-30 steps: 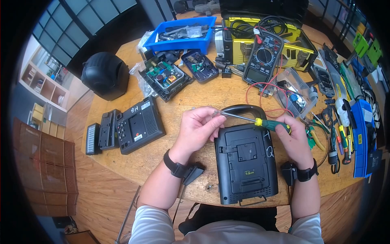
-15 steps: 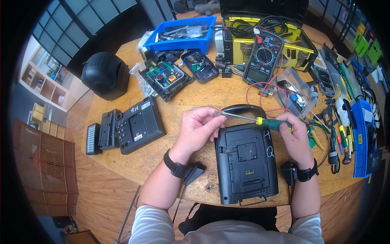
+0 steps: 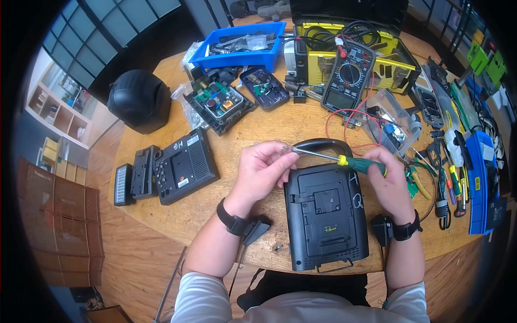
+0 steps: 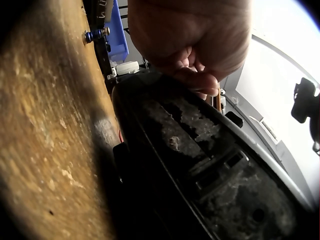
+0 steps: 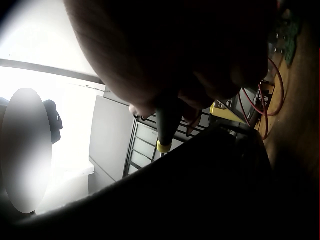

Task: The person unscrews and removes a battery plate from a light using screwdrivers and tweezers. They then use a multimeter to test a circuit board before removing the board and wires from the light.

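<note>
My left hand (image 3: 267,169) pinches a small metal piece (image 3: 288,149) at the tip of a screwdriver, above the top left corner of a black device (image 3: 327,215). The fingers of my right hand (image 3: 389,180) curl round the screwdriver's green and yellow handle (image 3: 362,164); its shaft points left, to the left fingertips. The device stands below both hands, its handle arching behind the shaft. In the left wrist view my left hand (image 4: 192,45) is over the device's dark side (image 4: 180,135). The right wrist view shows the screwdriver handle (image 5: 168,122) under my dark right hand (image 5: 175,60).
Behind are a blue bin (image 3: 242,58), an opened circuit housing (image 3: 218,105), a multimeter (image 3: 347,78) with red leads and a yellow toolbox (image 3: 388,72). Black panels (image 3: 186,166) lie at left, with a black case (image 3: 139,101) beyond. Several tools and a blue tray (image 3: 479,183) are at right.
The screwdriver handle and the right fingers round it have shifted slightly. The left hand keeps its pinch at the tip, and the device has stayed in place.
</note>
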The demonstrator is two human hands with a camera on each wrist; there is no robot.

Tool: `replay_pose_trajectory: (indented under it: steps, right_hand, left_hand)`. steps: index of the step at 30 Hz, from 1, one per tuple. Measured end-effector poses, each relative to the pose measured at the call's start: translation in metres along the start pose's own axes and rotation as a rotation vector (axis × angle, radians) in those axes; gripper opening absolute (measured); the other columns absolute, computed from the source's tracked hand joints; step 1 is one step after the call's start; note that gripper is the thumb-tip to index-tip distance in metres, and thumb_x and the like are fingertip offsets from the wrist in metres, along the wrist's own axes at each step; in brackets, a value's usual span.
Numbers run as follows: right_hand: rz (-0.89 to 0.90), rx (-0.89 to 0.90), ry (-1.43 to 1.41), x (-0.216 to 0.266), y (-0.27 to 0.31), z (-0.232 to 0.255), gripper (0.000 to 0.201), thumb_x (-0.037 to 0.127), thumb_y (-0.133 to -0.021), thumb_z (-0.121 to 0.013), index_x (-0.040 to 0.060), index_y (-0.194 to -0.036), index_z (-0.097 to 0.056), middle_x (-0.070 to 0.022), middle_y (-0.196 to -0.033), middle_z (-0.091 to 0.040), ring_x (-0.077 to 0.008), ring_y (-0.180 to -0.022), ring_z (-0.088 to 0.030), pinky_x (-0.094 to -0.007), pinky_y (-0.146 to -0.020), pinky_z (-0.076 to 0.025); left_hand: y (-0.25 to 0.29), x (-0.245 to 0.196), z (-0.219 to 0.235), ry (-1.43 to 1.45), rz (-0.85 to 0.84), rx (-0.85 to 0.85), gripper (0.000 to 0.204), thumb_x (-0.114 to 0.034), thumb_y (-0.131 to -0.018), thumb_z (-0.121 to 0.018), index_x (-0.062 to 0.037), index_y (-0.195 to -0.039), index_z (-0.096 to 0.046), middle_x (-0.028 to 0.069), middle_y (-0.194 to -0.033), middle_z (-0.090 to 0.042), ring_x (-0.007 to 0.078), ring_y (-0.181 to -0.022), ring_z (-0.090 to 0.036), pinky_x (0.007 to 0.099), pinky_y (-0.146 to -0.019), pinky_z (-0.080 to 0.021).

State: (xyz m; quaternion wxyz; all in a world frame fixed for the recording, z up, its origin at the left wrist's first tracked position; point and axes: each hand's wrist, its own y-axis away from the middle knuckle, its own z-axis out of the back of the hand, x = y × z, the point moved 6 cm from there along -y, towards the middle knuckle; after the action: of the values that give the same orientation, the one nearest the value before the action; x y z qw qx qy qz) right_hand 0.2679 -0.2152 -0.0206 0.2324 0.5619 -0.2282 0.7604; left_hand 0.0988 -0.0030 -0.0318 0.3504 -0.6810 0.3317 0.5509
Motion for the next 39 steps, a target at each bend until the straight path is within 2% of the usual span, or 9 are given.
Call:
replay_pose_trajectory:
  steps: [4, 13, 19, 22, 25, 28, 33, 37, 39]
  right_hand:
    - [0.034, 0.033, -0.168, 0.012, 0.004, -0.006, 0.012, 0.009, -0.098, -0.068, 0.0017, -0.103, -0.060, 0.0008, -0.091, -0.059, -0.0067, -0.087, -0.054, -0.0232, -0.080, -0.045]
    - [-0.056, 0.174, 0.050, -0.015, 0.000, 0.000, 0.039, 0.008, -0.096, -0.072, 0.0068, -0.128, -0.049, 0.0027, -0.096, -0.057, -0.0064, -0.090, -0.053, -0.0214, -0.079, -0.043]
    - [0.013, 0.053, -0.269, 0.009, 0.004, -0.004, 0.030, 0.008, -0.099, -0.069, 0.0060, -0.123, -0.051, 0.0051, -0.092, -0.053, -0.0031, -0.088, -0.050, -0.0206, -0.072, -0.041]
    - [0.059, 0.052, -0.164, 0.001, 0.001, 0.002, 0.028, 0.008, -0.100, -0.068, 0.0064, -0.122, -0.051, 0.0048, -0.094, -0.053, -0.0029, -0.088, -0.049, -0.0218, -0.068, -0.041]
    - [-0.095, 0.194, 0.019, -0.027, 0.000, 0.005, 0.028, 0.009, -0.100, -0.068, 0.0070, -0.123, -0.051, 0.0041, -0.097, -0.053, -0.0033, -0.089, -0.050, -0.0219, -0.068, -0.042]
    - [-0.095, 0.171, 0.014, -0.022, 0.003, 0.002, 0.025, 0.010, -0.101, -0.066, 0.0062, -0.121, -0.052, 0.0029, -0.102, -0.054, -0.0034, -0.089, -0.050, -0.0219, -0.070, -0.043]
    - [-0.062, 0.040, -0.391, 0.004, 0.006, -0.003, 0.019, 0.011, -0.102, -0.065, 0.0040, -0.118, -0.056, 0.0012, -0.106, -0.057, -0.0042, -0.091, -0.051, -0.0216, -0.075, -0.042]
    - [0.022, 0.052, -0.148, -0.009, 0.000, 0.005, 0.021, 0.011, -0.102, -0.065, 0.0034, -0.119, -0.056, 0.0004, -0.109, -0.057, -0.0059, -0.096, -0.052, -0.0231, -0.081, -0.045]
    - [-0.177, 0.213, -0.017, -0.028, 0.001, 0.007, 0.023, 0.011, -0.102, -0.066, 0.0035, -0.121, -0.055, -0.0006, -0.113, -0.056, -0.0075, -0.100, -0.054, -0.0245, -0.088, -0.046]
  left_hand:
    - [0.000, 0.002, 0.002, 0.033, 0.015, -0.002, 0.006, -0.005, -0.096, -0.073, -0.0004, -0.099, -0.070, 0.0060, -0.078, -0.071, 0.0052, -0.056, -0.060, 0.0189, -0.045, -0.045]
    - [0.000, 0.002, 0.001, 0.022, -0.012, -0.015, 0.004, -0.003, -0.098, -0.069, 0.0011, -0.099, -0.070, 0.0082, -0.079, -0.071, 0.0068, -0.053, -0.058, 0.0190, -0.044, -0.044]
    - [0.000, 0.000, -0.001, 0.003, -0.019, 0.001, 0.005, -0.003, -0.099, -0.068, 0.0015, -0.099, -0.070, 0.0081, -0.080, -0.071, 0.0068, -0.052, -0.058, 0.0192, -0.043, -0.043]
    - [0.000, 0.002, 0.001, 0.013, -0.010, -0.010, 0.006, -0.004, -0.099, -0.068, 0.0019, -0.100, -0.070, 0.0079, -0.080, -0.071, 0.0068, -0.053, -0.058, 0.0191, -0.043, -0.043]
    - [-0.001, 0.002, 0.002, 0.027, 0.006, 0.001, 0.007, -0.005, -0.097, -0.072, 0.0000, -0.100, -0.069, 0.0063, -0.078, -0.070, 0.0056, -0.056, -0.060, 0.0192, -0.045, -0.045]
    - [-0.001, 0.002, 0.001, 0.035, 0.010, 0.000, 0.007, -0.005, -0.097, -0.073, -0.0001, -0.100, -0.069, 0.0063, -0.078, -0.070, 0.0056, -0.056, -0.060, 0.0192, -0.045, -0.045]
    - [0.000, 0.002, 0.001, 0.026, 0.015, -0.007, 0.008, -0.005, -0.097, -0.073, -0.0002, -0.101, -0.069, 0.0062, -0.077, -0.071, 0.0055, -0.056, -0.060, 0.0190, -0.045, -0.045]
    - [-0.001, 0.005, 0.003, 0.014, 0.014, -0.023, 0.007, -0.004, -0.099, -0.068, 0.0017, -0.101, -0.071, 0.0074, -0.079, -0.071, 0.0068, -0.053, -0.059, 0.0184, -0.044, -0.044]
    - [-0.001, 0.005, 0.003, 0.014, 0.008, -0.019, 0.007, -0.004, -0.099, -0.067, 0.0016, -0.102, -0.071, 0.0073, -0.079, -0.071, 0.0067, -0.053, -0.059, 0.0184, -0.044, -0.044]
